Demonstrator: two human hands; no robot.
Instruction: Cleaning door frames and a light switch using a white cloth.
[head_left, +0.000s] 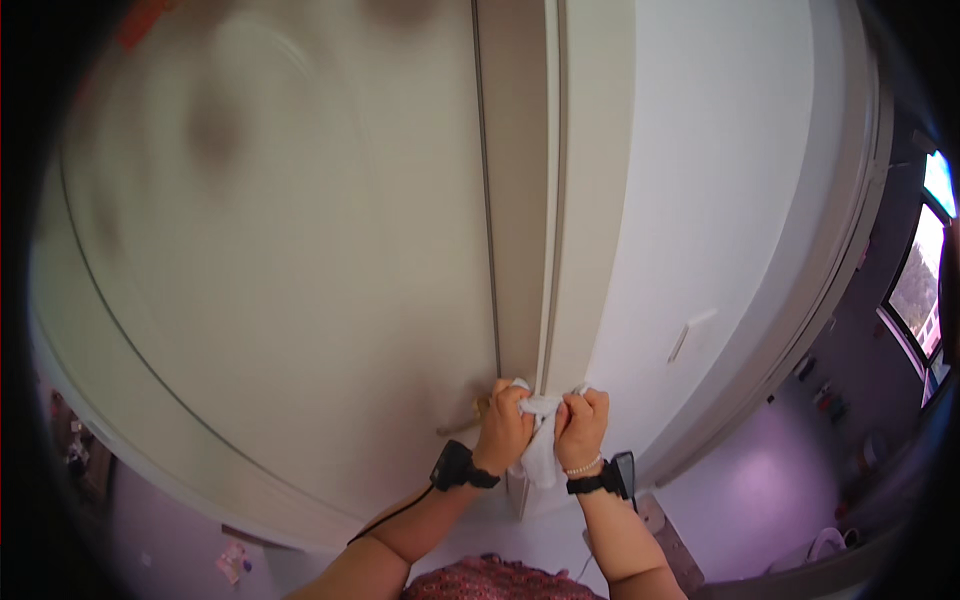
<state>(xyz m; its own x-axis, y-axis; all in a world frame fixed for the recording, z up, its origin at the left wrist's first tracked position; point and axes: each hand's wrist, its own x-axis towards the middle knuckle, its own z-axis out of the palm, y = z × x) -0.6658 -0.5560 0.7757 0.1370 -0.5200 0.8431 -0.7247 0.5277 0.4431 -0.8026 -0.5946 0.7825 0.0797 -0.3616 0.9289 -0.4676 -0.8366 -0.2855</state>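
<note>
A white cloth (541, 450) is bunched between my two hands, its lower end hanging down. My left hand (505, 429) grips one side of it, close to the door handle (459, 427). With its fingers curled, my right hand (582, 426) holds the other side. Both hands are at the door frame (589, 225), where the cloth appears to lie against the trim; exact contact is hard to tell. To the left stretches a pale door (322, 270), shut or nearly so. Each wrist wears a black strapped device, and a beaded bracelet circles the right one.
A light switch (691, 336) sits on the white wall (697, 195) right of the frame. Beyond the wall's bent edge, a window (916, 277) and a floor (757, 495) show. A mat (675, 540) lies low on the right. Small items (234, 562) rest on the floor at lower left.
</note>
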